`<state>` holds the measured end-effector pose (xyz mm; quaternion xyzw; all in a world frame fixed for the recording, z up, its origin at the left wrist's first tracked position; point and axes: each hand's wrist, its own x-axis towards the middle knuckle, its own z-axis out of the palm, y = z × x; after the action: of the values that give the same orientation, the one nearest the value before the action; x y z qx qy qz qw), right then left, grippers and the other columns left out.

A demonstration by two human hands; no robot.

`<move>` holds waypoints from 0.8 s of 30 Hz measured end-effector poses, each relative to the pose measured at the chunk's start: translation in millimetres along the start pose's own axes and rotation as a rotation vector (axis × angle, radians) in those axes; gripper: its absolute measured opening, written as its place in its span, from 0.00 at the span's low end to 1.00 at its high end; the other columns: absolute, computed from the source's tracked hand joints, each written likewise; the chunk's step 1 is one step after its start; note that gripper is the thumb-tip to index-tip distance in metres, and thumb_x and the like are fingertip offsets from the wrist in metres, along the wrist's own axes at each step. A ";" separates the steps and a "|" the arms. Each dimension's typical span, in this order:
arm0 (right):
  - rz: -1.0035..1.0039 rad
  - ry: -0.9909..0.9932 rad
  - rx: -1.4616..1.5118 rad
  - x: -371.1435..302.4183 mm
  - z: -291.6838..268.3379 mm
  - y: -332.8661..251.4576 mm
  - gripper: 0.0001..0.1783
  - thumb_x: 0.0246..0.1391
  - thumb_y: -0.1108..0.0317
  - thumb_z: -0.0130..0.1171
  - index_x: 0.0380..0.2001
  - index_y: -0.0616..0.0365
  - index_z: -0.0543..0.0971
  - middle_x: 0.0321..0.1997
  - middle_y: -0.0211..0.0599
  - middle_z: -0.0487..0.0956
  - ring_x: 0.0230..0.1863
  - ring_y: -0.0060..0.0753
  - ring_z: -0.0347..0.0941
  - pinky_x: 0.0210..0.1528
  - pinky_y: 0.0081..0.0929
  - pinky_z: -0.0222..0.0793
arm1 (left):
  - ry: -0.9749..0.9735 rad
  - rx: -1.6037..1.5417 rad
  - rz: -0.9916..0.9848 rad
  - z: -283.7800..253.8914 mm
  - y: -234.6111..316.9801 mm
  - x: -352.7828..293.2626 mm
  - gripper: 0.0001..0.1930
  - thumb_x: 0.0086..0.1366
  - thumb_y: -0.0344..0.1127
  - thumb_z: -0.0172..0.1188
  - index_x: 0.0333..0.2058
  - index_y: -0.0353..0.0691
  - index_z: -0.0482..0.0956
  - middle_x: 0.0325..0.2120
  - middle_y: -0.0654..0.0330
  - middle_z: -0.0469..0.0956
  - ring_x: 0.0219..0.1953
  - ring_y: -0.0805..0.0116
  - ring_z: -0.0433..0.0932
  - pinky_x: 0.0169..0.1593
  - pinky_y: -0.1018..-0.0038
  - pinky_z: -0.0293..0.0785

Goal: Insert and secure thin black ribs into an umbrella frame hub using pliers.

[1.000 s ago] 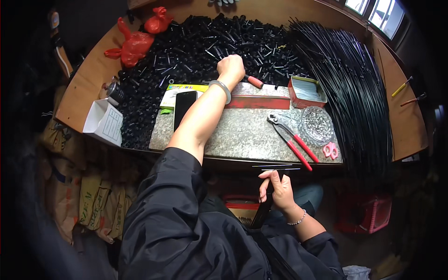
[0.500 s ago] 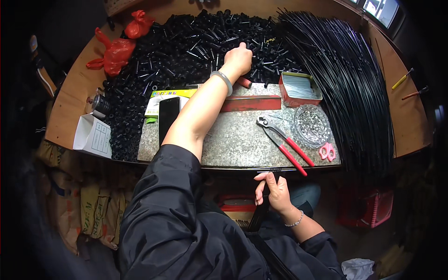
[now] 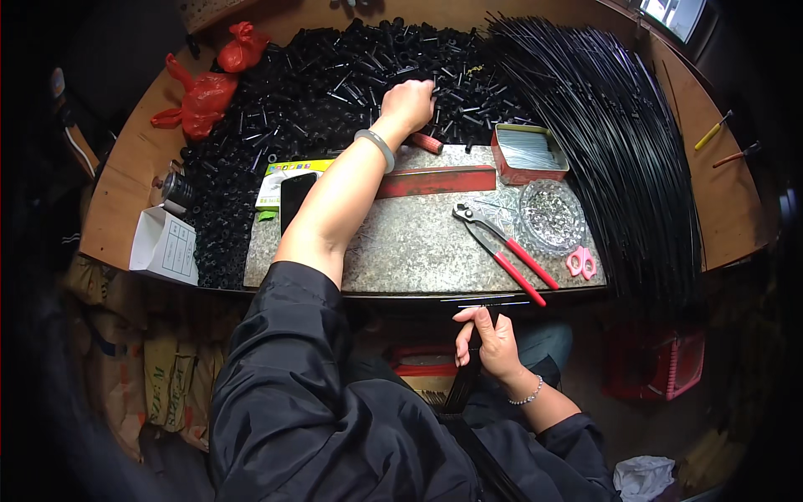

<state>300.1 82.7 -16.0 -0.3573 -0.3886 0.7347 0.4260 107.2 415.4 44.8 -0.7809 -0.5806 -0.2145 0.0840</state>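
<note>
Above the heap of small black tube-like parts (image 3: pixel 335 92), my left hand (image 3: pixel 407 107) is curled with its fingers turned down into the pile. Whatever it grips is hidden behind the knuckles. Just nearer than that hand lies a short red cylinder (image 3: pixel 427 143). My right hand (image 3: pixel 495 345) is in front of the table's near edge, thumb and fingers closed around a bundle of long thin black strands (image 3: pixel 462 386) that hangs toward my lap. Several thin pale needle-like rods (image 3: pixel 483 301) lie crosswise at its fingertips.
A grey speckled board (image 3: pixel 393 259) carries red-handled pliers (image 3: pixel 510 255), pink scissors (image 3: pixel 581 263), a glass dish (image 3: pixel 552 217), a tin of thin rods (image 3: pixel 529 152), a red bar (image 3: pixel 439 181) and a phone (image 3: pixel 294 199). Long black strands (image 3: pixel 611 159) cover the right side. Red bags (image 3: pixel 205 100) sit left.
My left hand has shifted slightly left over the heap. The right hand keeps its hold with little movement. The whole view has moved a little.
</note>
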 end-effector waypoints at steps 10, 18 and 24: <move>-0.006 0.003 -0.012 -3.1 0.8 -1.2 0.23 0.63 0.54 0.38 0.39 0.67 0.71 0.16 0.38 0.74 0.15 0.24 0.70 0.21 0.21 0.69 | 0.067 -0.029 0.046 22.8 29.2 8.8 0.06 0.54 0.34 0.57 0.29 0.39 0.73 0.35 0.51 0.70 0.33 0.47 0.77 0.34 0.57 0.75; -0.033 -0.007 -0.112 -23.0 10.8 -0.2 0.25 0.63 0.52 0.36 0.46 0.66 0.68 0.19 0.40 0.75 0.17 0.25 0.71 0.23 0.19 0.69 | 0.039 -1.376 -0.253 -66.3 71.9 -95.0 0.10 0.60 0.36 0.59 0.34 0.34 0.75 0.25 0.62 0.77 0.25 0.80 0.75 0.26 0.83 0.70; -0.134 -0.037 -0.119 -39.9 27.0 14.5 0.19 0.63 0.52 0.35 0.36 0.58 0.62 0.17 0.43 0.74 0.13 0.27 0.69 0.18 0.18 0.67 | -0.334 -1.622 -0.476 -119.6 78.3 -265.2 0.11 0.64 0.40 0.52 0.31 0.37 0.73 0.20 0.67 0.68 0.20 0.82 0.62 0.23 0.85 0.57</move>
<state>287.2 34.6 -9.0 -0.3416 -0.4625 0.6867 0.4448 90.7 114.6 46.1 -0.4785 -0.4011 -0.4570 -0.6335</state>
